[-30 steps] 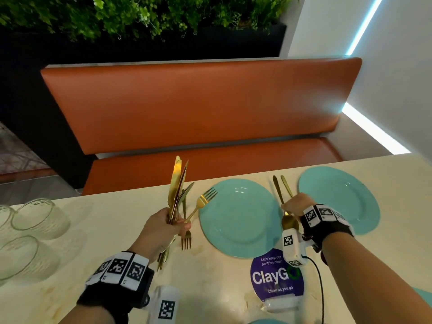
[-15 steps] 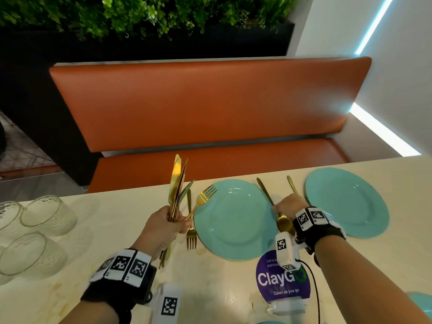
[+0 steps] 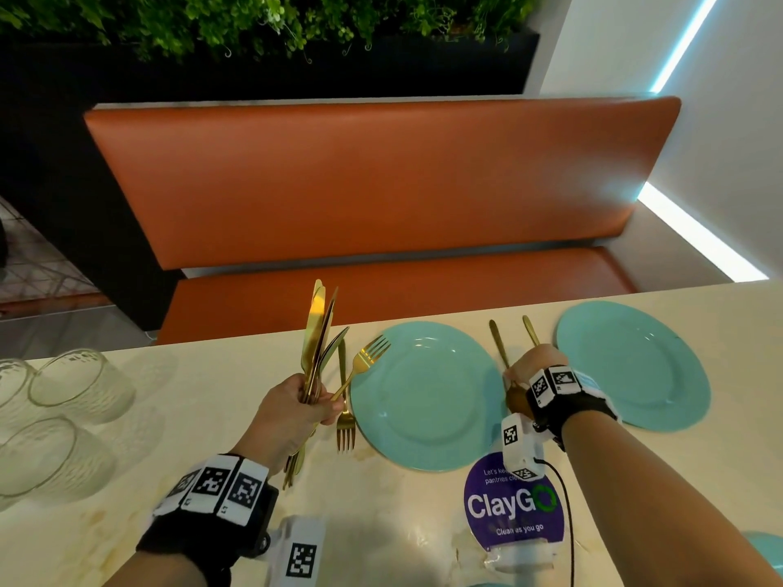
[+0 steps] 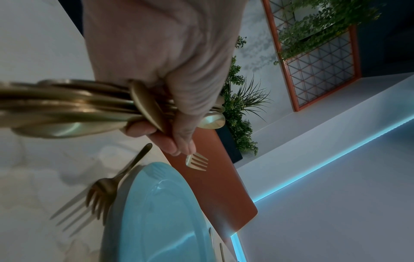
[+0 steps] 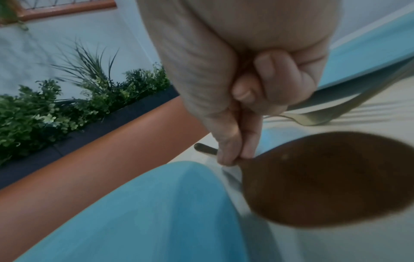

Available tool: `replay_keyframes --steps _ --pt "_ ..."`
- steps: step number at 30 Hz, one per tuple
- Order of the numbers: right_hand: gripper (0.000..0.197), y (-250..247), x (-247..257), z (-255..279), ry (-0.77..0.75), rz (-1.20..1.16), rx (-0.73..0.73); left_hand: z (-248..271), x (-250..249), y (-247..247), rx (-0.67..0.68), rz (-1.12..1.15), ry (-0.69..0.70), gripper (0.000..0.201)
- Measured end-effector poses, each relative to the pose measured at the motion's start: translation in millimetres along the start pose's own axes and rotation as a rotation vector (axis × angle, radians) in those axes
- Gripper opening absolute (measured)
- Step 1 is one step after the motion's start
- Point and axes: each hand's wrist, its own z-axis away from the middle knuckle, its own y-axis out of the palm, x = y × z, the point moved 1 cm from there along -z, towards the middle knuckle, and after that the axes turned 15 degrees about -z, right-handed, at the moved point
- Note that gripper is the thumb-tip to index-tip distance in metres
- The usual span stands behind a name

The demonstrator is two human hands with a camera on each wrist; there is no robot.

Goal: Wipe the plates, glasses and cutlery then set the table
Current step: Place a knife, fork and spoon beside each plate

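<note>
On the pale marble-look table (image 3: 394, 523), the left hand (image 3: 292, 410) clutches a bundle of slim gold cutlery (image 3: 315, 345) upright. The right hand (image 3: 531, 368) pinches a gold spoon (image 5: 325, 179) by its neck between two round, glossy teal plates (image 3: 423, 396), toward the far edge.

Orange upholstered bench (image 3: 373, 184): backrest and seat, at 12 o'clock beyond the table edge. Green foliage (image 3: 262, 19) in dark planter (image 3: 296, 74): behind the bench, 12 o'clock. Purple "ClayGO" sign (image 3: 510, 508), white base: on the tabletop, 5 o'clock. Blue light strip (image 3: 682, 44): on the wall, 2 o'clock.
</note>
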Motion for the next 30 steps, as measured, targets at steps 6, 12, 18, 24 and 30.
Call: replay_keyframes --steps 6,12,18,24,30 --pt "0.036 5 -1 -11 -0.043 -0.03 -0.06 2 -3 5 0.013 0.019 0.004 0.021" --pt "0.015 8 -8 -12 0.009 -0.182 0.03 2 -6 6 0.025 0.019 0.023 0.02" --pt "0.033 9 -6 -10 0.027 -0.364 0.026 2 -7 7 0.039 0.03 0.023 0.02" --pt "0.02 -3 8 11 -0.078 -0.111 -0.04 5 -8 8 0.068 0.065 0.019 0.019" --pt "0.015 -6 51 78 -0.645 -0.226 -0.095 14 -14 10 0.173 0.156 0.036 0.015"
